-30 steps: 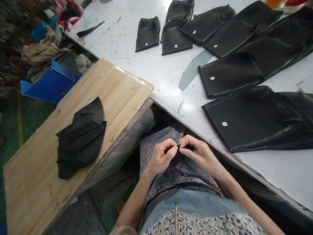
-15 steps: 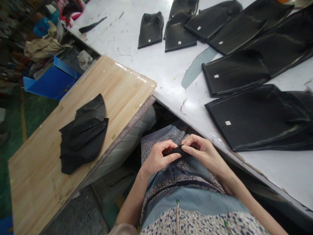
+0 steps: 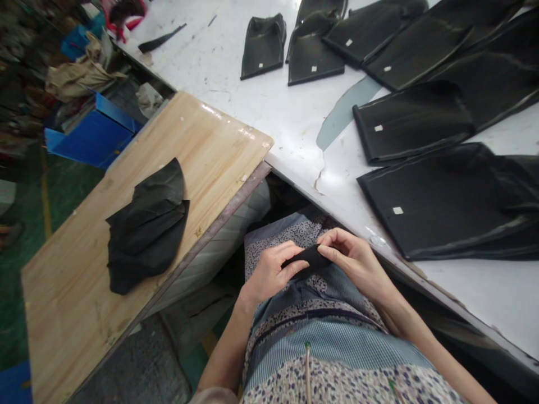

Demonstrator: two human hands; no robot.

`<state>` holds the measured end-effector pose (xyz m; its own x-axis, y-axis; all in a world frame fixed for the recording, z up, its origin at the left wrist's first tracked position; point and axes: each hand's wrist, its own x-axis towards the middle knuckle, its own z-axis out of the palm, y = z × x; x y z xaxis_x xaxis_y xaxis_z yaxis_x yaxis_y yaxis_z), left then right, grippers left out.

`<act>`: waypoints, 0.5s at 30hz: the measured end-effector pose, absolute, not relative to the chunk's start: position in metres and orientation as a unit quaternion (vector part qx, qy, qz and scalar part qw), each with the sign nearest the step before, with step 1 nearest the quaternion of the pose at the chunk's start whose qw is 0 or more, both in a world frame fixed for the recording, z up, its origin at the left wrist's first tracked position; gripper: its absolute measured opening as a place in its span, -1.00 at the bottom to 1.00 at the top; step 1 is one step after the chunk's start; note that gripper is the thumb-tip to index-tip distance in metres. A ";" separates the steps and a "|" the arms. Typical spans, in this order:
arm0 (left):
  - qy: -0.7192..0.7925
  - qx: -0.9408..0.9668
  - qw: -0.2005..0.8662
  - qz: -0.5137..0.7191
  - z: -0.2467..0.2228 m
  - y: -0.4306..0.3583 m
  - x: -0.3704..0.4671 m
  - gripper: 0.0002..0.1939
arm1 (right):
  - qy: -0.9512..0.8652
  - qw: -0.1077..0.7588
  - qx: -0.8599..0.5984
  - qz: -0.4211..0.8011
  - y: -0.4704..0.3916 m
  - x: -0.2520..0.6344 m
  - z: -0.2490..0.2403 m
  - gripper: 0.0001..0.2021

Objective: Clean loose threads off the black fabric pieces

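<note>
Over my lap, both hands hold a small black fabric piece. My left hand grips its left part between thumb and fingers. My right hand pinches its upper right edge with thumb and forefinger. Part of the piece is hidden behind my fingers. On the wooden board to my left lies a crumpled black fabric piece, away from my hands. Several flat black pieces with small white tags, one of them a large black piece, are spread on the white table.
The wooden board's corner meets the white table's edge in front of my lap. A blue box stands beyond the board, near beige cloth. A thin black strip lies at the table's far left.
My fingers have shifted slightly apart along the black fabric piece, and more of it shows between them. The whole view has moved a little.
</note>
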<state>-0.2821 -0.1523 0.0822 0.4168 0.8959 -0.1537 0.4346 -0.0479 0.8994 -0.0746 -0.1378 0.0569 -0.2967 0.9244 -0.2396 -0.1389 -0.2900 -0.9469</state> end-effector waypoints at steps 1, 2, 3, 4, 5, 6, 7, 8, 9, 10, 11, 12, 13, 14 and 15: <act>0.486 0.688 0.485 0.236 0.081 -0.153 -0.282 -0.79 | -0.448 0.397 -0.441 0.668 -0.138 -0.075 0.056 -0.79; 0.485 0.692 0.479 0.236 0.079 -0.153 -0.281 -0.78 | -0.451 0.398 -0.443 0.665 -0.138 -0.075 0.056 -0.79; 0.485 0.697 0.474 0.235 0.078 -0.153 -0.281 -0.76 | -0.454 0.399 -0.444 0.662 -0.139 -0.076 0.055 -0.79; 0.485 0.701 0.469 0.232 0.078 -0.153 -0.281 -0.75 | -0.456 0.399 -0.446 0.659 -0.139 -0.076 0.054 -0.79; 0.484 0.704 0.466 0.229 0.077 -0.153 -0.281 -0.73 | -0.459 0.399 -0.447 0.655 -0.139 -0.076 0.054 -0.79; 0.482 0.706 0.466 0.227 0.078 -0.152 -0.281 -0.71 | -0.463 0.400 -0.449 0.651 -0.140 -0.075 0.054 -0.79; 0.480 0.705 0.469 0.227 0.078 -0.152 -0.282 -0.69 | -0.469 0.402 -0.449 0.646 -0.140 -0.075 0.054 -0.80; 0.478 0.702 0.476 0.227 0.079 -0.151 -0.282 -0.68 | -0.477 0.403 -0.448 0.640 -0.140 -0.076 0.055 -0.81; 0.475 0.697 0.487 0.227 0.080 -0.151 -0.283 -0.67 | -0.489 0.401 -0.446 0.633 -0.140 -0.077 0.057 -0.82; 0.471 0.692 0.498 0.225 0.081 -0.150 -0.283 -0.66 | -0.504 0.397 -0.442 0.626 -0.140 -0.078 0.059 -0.83; 0.467 0.688 0.509 0.222 0.083 -0.149 -0.283 -0.67 | -0.523 0.392 -0.435 0.620 -0.140 -0.080 0.062 -0.84; 0.468 0.684 0.514 0.222 0.084 -0.148 -0.283 -0.67 | -0.542 0.386 -0.425 0.613 -0.139 -0.082 0.065 -0.85; 0.471 0.679 0.517 0.223 0.086 -0.148 -0.283 -0.66 | -0.561 0.382 -0.414 0.607 -0.139 -0.084 0.068 -0.86; 0.476 0.674 0.518 0.227 0.087 -0.147 -0.283 -0.65 | -0.576 0.378 -0.406 0.600 -0.138 -0.085 0.070 -0.86; 0.479 0.667 0.520 0.234 0.088 -0.147 -0.284 -0.64 | -0.589 0.377 -0.399 0.593 -0.137 -0.086 0.071 -0.85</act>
<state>-0.2844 -0.1469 0.0883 0.4316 0.8825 -0.1870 0.3961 0.0009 0.9182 -0.0860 -0.1367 0.0714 -0.3976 0.9170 -0.0306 0.0232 -0.0233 -0.9995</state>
